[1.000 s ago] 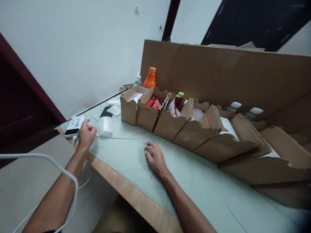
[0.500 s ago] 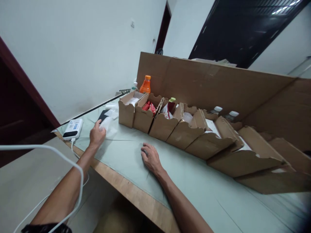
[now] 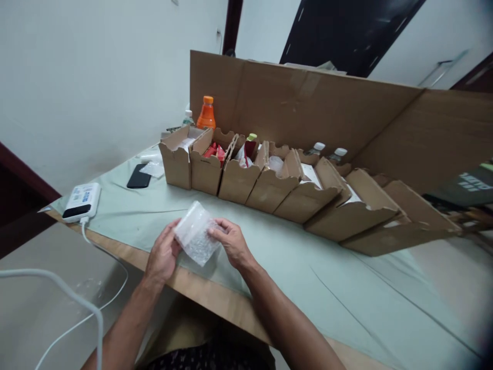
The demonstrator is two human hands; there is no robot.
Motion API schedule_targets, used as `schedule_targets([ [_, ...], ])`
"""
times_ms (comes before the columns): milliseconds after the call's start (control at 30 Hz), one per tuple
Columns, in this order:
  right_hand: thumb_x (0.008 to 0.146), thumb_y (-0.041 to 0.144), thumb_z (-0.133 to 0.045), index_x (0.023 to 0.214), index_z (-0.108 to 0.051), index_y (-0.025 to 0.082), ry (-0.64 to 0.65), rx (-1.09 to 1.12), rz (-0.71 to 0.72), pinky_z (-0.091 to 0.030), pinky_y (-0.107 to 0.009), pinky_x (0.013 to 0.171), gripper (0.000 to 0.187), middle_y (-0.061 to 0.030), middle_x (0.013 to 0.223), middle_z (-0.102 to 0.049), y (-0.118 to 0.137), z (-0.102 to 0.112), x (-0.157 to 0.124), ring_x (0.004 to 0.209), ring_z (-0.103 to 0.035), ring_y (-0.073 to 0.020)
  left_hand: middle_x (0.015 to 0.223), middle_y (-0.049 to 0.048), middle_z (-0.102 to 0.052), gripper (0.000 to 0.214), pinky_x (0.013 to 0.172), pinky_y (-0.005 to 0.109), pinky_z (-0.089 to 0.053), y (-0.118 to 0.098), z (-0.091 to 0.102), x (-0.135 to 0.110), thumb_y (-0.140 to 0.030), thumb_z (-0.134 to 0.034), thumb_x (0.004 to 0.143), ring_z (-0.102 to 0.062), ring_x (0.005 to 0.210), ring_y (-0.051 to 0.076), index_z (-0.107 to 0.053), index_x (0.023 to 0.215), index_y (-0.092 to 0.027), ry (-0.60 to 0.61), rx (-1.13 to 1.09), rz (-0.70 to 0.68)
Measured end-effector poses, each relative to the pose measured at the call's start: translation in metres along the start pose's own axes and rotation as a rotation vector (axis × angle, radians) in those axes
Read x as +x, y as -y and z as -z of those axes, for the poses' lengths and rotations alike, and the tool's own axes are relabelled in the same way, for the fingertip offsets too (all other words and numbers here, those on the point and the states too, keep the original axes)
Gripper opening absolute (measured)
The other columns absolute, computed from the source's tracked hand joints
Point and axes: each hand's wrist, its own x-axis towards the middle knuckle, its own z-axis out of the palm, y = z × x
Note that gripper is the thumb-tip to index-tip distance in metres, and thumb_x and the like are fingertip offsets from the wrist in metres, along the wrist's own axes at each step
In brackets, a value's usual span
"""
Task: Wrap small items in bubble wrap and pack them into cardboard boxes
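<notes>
Between my two hands is a small bubble wrap bag (image 3: 198, 237), clear and whitish, held above the near edge of the table. My left hand (image 3: 165, 252) grips its left side, with the fingers partly behind it. On the right side, my right hand (image 3: 230, 241) pinches it between thumb and fingers. Beyond the hands stands a row of open cardboard boxes (image 3: 206, 177). One holds red packets (image 3: 214, 151), and another holds a white and dark red bag (image 3: 245, 155).
A black phone (image 3: 138, 177) lies at the left beside another clear plastic bag (image 3: 153, 169). A white power bank (image 3: 82, 201) with a cable sits at the table's left corner. An orange bottle (image 3: 207, 113) stands behind the boxes, before a tall cardboard panel (image 3: 308, 103).
My left hand has brought the bubble wrap bag from beside the phone to the table's front middle. My right hand has lifted and taken hold of it too. The view has turned right.
</notes>
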Motion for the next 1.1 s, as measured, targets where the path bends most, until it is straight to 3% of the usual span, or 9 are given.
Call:
schedule_targets([
  [133, 0.069, 0.044, -0.082, 0.084, -0.073, 0.021, -0.037, 0.003, 0.028, -0.047, -0.03, 0.079, 0.028, 0.0001, 0.081, -0.071, 0.003, 0.018, -0.002, 0.078, -0.061, -0.0173, 0.125, 0.0089, -0.068, 0.054, 0.097, 0.037, -0.052, -0.01, 0.017, -0.014, -0.052, -0.069, 0.083, -0.066, 0.116, 0.025, -0.06, 0.129, -0.024, -0.174, 0.086, -0.17],
  [267, 0.062, 0.042, -0.085, 0.075, -0.072, 0.02, 0.037, 0.014, -0.003, -0.046, -0.031, 0.085, 0.029, -0.0049, 0.103, -0.074, 0.002, 0.025, -0.003, 0.092, -0.064, -0.0216, 0.144, 0.0098, -0.06, 0.059, 0.11, 0.045, -0.045, -0.017, 0.013, -0.025, -0.043, -0.075, 0.079, -0.059, 0.128, 0.031, -0.06, 0.134, -0.027, -0.085, 0.486, -0.358],
  [333, 0.06, 0.042, -0.084, 0.071, -0.069, 0.019, 0.096, 0.056, -0.045, -0.047, -0.032, 0.083, 0.03, -0.0066, 0.111, -0.073, 0.003, 0.028, -0.004, 0.094, -0.065, -0.0228, 0.149, 0.0121, -0.056, 0.067, 0.111, 0.049, -0.045, -0.014, 0.005, -0.023, -0.041, -0.077, 0.076, -0.057, 0.131, 0.033, -0.056, 0.139, -0.026, -0.017, 0.577, -0.31],
  [500, 0.061, 0.05, -0.078, 0.068, -0.057, 0.022, 0.15, 0.126, -0.107, -0.043, -0.03, 0.062, 0.035, -0.0009, 0.068, -0.061, 0.008, 0.045, -0.007, 0.06, -0.054, -0.0166, 0.146, 0.0192, -0.055, 0.081, 0.114, 0.052, -0.043, 0.001, 0.0, -0.02, -0.043, -0.079, 0.072, -0.052, 0.139, 0.035, -0.048, 0.143, -0.021, 0.005, 0.386, -0.119],
  [633, 0.059, 0.055, -0.076, 0.064, -0.049, 0.024, 0.172, 0.143, -0.11, -0.038, -0.028, 0.054, 0.042, 0.0008, 0.06, -0.054, 0.015, 0.048, -0.013, 0.05, -0.044, -0.0138, 0.145, 0.0193, -0.056, 0.086, 0.112, 0.049, -0.046, 0.004, 0.01, -0.03, -0.045, -0.082, 0.068, -0.055, 0.137, 0.034, -0.048, 0.143, -0.022, 0.025, 0.218, 0.004],
  [767, 0.056, 0.063, -0.078, 0.059, -0.045, 0.024, 0.316, 0.167, -0.101, -0.048, -0.038, 0.067, 0.051, -0.0125, 0.084, -0.072, 0.026, 0.042, -0.024, 0.069, -0.063, -0.024, 0.147, 0.0177, -0.056, 0.097, 0.115, 0.045, -0.042, -0.004, 0.016, -0.035, -0.044, -0.087, 0.063, -0.05, 0.142, 0.033, -0.044, 0.148, -0.024, 0.092, 0.12, 0.006],
  [867, 0.057, 0.063, -0.082, 0.06, -0.047, 0.022, 0.46, 0.174, -0.099, -0.05, -0.046, 0.08, 0.054, -0.02, 0.11, -0.075, 0.037, 0.041, -0.028, 0.093, -0.07, -0.0343, 0.138, 0.0169, -0.064, 0.111, 0.105, 0.042, -0.049, -0.013, 0.016, -0.037, -0.044, -0.091, 0.058, -0.058, 0.134, 0.033, -0.038, 0.154, -0.025, 0.221, 0.014, 0.139],
  [1000, 0.062, 0.054, -0.087, 0.063, -0.055, 0.02, 0.498, 0.064, -0.092, -0.05, -0.042, 0.082, 0.046, -0.0164, 0.119, -0.075, 0.051, 0.051, -0.019, 0.097, -0.07, -0.0301, 0.109, 0.0136, -0.077, 0.085, 0.082, 0.037, -0.057, -0.021, 0.009, -0.046, -0.04, -0.095, 0.053, -0.073, 0.097, 0.031, -0.066, 0.131, -0.02, 0.438, -0.048, 0.411],
  [1100, 0.063, 0.047, -0.089, 0.068, -0.062, 0.019, 0.376, -0.08, -0.114, -0.051, -0.036, 0.079, 0.04, -0.0139, 0.114, -0.077, 0.054, 0.059, -0.003, 0.091, -0.07, -0.0246, 0.087, 0.0111, -0.078, 0.051, 0.074, 0.035, -0.058, -0.021, 0.006, -0.052, -0.034, -0.095, 0.051, -0.074, 0.08, 0.028, -0.079, 0.095, -0.014, 0.407, -0.025, 0.413],
])
